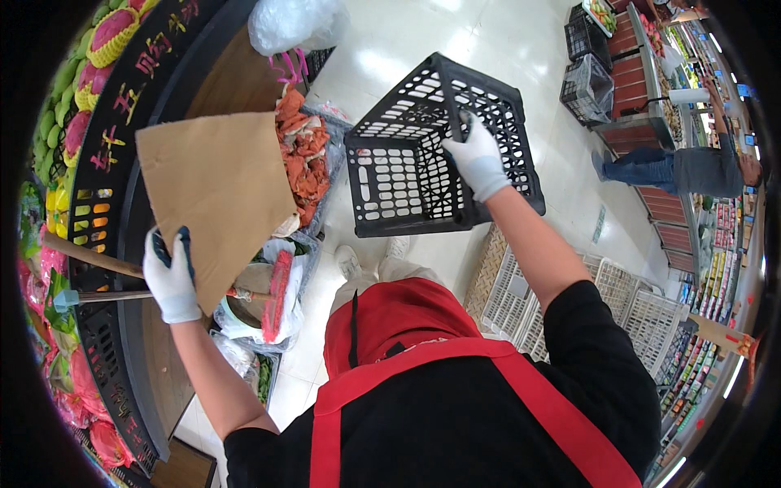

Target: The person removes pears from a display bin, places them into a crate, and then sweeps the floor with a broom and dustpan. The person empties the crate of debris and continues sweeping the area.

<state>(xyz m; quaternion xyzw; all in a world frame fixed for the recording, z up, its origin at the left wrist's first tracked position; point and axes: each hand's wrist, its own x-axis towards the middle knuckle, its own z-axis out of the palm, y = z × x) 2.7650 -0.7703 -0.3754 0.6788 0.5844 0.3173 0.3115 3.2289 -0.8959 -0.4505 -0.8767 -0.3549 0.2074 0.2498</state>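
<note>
My left hand point(172, 274), in a white glove with a dark palm, grips the lower edge of a flat sheet of brown cardboard point(213, 183) beside the display stand. Two wooden handles point(113, 295) pass near or behind this hand; whether it touches them cannot be told. My right hand point(479, 155), gloved alike, is closed on the rim of a black slatted plastic crate point(390, 183). The crate is held tilted above the floor, its open side towards me, and nothing shows inside it.
Fruit fills a black-edged display stand point(122, 104) on the left. Crumpled red-orange wrappings point(305, 158) and a bucket point(247, 299) lie beside it. Pale plastic crates point(610, 287) stand behind at right. A person point(689, 168) is at the far shelves, near black crates point(586, 91).
</note>
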